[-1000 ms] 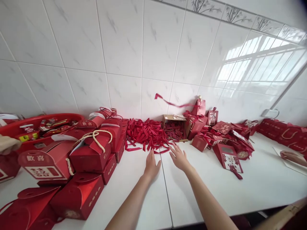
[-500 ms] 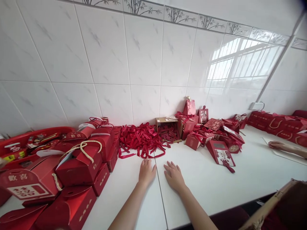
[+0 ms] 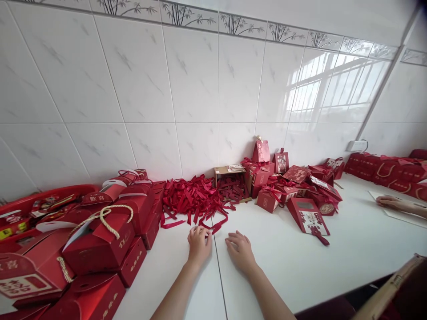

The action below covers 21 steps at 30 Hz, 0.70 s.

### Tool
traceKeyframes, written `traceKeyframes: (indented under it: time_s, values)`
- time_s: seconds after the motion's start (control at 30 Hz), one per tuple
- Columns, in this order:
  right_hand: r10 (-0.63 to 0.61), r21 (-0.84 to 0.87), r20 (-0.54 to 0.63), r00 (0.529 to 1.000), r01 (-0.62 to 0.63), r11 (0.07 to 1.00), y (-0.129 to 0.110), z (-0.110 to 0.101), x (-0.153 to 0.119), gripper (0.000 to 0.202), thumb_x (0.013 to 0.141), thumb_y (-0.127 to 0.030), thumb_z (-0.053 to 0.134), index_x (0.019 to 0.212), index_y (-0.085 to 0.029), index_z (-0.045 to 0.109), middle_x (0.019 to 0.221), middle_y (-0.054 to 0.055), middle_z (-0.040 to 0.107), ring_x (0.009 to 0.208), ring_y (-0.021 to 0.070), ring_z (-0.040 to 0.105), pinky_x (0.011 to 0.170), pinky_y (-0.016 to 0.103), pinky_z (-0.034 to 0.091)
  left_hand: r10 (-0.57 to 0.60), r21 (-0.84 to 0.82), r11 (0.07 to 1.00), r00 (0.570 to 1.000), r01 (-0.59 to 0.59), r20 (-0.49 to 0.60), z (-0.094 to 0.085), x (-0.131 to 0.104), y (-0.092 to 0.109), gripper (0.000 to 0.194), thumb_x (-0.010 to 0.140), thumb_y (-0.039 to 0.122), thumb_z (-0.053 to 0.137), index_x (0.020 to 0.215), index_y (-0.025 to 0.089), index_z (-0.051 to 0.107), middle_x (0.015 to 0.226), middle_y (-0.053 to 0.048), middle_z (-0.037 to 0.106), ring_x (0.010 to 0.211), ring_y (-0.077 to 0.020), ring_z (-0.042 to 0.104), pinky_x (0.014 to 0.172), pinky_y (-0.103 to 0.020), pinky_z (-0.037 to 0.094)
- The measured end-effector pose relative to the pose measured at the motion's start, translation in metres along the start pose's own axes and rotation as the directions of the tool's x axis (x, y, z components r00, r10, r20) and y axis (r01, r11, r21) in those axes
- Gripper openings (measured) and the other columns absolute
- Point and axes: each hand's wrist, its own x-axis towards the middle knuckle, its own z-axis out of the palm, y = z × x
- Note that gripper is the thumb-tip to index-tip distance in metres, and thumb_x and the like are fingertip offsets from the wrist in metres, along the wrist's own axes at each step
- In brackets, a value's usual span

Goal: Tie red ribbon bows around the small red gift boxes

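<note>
My left hand [image 3: 199, 244] rests on the white table [image 3: 273, 266], left of the seam, with its fingers curved and nothing visible in it. The end of a loose red ribbon lies close to its fingertips, from the heap of red ribbons [image 3: 190, 195]. To the right of the seam, my right hand [image 3: 240, 251] lies palm down with fingers apart, holding nothing. Beyond the hands, an open cardboard box [image 3: 222, 170] on its side holds dark red pieces.
Red gift boxes [image 3: 103, 242] are stacked at left beside a red basket [image 3: 76, 189] of packets. Small red boxes [image 3: 268, 200] pile up at right. Another person's hand [image 3: 388, 202] rests on paper at far right. A tiled wall stands behind.
The view has shifted slightly. My left fingers have curled more and sit by the ribbon end. My right fingers have drawn in a little.
</note>
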Motion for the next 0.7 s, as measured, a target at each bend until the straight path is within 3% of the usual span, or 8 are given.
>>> traceKeyframes:
  time_s: [0.13, 0.27, 0.4, 0.7]
  values:
    - [-0.037, 0.172, -0.034, 0.999, 0.042, 0.984, -0.003, -0.001, 0.001, 0.035, 0.087, -0.046, 0.046, 0.092, -0.025, 0.074, 0.113, 0.007, 0.067, 0.113, 0.0268, 0.056, 0.106, 0.044, 0.03, 0.17, -0.116, 0.98, 0.982, -0.16, 0.084, -0.007, -0.006, 0.018, 0.023, 0.091, 0.025, 0.034, 0.089, 0.024, 0.058, 0.092, -0.004, 0.065, 0.098, -0.023, 0.056, 0.099, -0.045, 0.036]
    - [-0.03, 0.384, -0.071, 0.997, 0.055, 0.922, -0.007, -0.002, 0.001, 0.041, 0.083, -0.054, 0.05, 0.086, -0.021, 0.074, 0.094, 0.008, 0.072, 0.092, 0.0242, 0.066, 0.085, 0.034, 0.048, 0.289, -0.216, 0.944, 0.942, -0.25, 0.171, -0.004, -0.015, 0.032, 0.02, 0.089, 0.026, 0.038, 0.091, 0.025, 0.058, 0.09, -0.002, 0.067, 0.088, -0.0209, 0.06, 0.093, -0.041, 0.042]
    - [0.047, 0.523, -0.096, 0.994, 0.01, 0.852, -0.007, 0.0, 0.001, 0.05, 0.082, -0.061, 0.047, 0.083, -0.018, 0.074, 0.083, 0.009, 0.074, 0.084, 0.0254, 0.067, 0.077, 0.034, 0.051, 0.277, -0.248, 0.94, 0.948, -0.234, 0.155, -0.002, -0.017, 0.033, 0.021, 0.09, 0.031, 0.041, 0.102, 0.023, 0.055, 0.095, -0.005, 0.067, 0.09, -0.0223, 0.059, 0.082, -0.037, 0.048]
    - [0.3, 0.658, -0.138, 0.944, -0.138, 0.74, 0.003, -0.003, 0.004, 0.051, 0.072, -0.064, 0.058, 0.05, -0.018, 0.061, 0.057, 0.007, 0.064, 0.057, 0.019, 0.056, 0.062, 0.031, 0.045, 0.261, -0.249, 0.94, 0.961, -0.232, 0.09, -0.009, -0.012, 0.025, 0.022, 0.091, 0.03, 0.041, 0.087, 0.022, 0.061, 0.083, -0.003, 0.068, 0.079, -0.0183, 0.061, 0.081, -0.032, 0.046]
